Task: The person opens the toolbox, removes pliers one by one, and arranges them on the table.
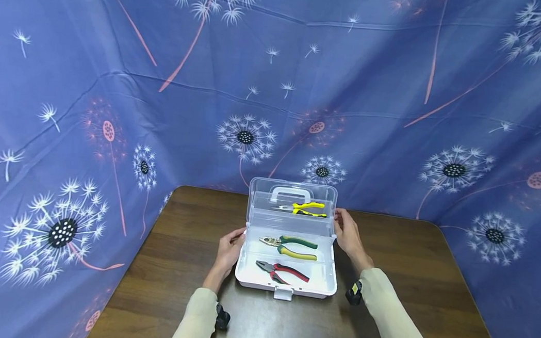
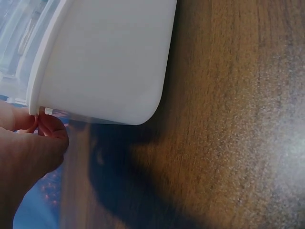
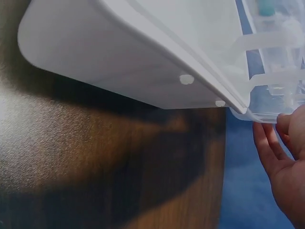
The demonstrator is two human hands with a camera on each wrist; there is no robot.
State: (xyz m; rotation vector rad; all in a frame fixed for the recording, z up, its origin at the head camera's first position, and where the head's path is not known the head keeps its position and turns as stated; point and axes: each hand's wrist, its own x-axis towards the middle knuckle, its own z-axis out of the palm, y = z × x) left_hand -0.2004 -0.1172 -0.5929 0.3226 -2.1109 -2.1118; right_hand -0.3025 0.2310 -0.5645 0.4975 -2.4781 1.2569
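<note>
Toolbox [image 1: 247,272] holds green-yellow pliers [image 1: 290,239], head marks possibly lettering, unreadable.

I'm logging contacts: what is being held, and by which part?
A toolbox: the left grip pinches its rear left corner; the right grip holds the right edge of its clear lid.

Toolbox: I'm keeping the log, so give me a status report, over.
Left hand pinches rim of toolbox; right hand holds edge of clear lid. Toolbox open, red-handled pliers inside. Nothing visibly in the way.

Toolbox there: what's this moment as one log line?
toolbox: open; left hand: pinching rim; right hand: holding lid; pliers: three visible
</note>
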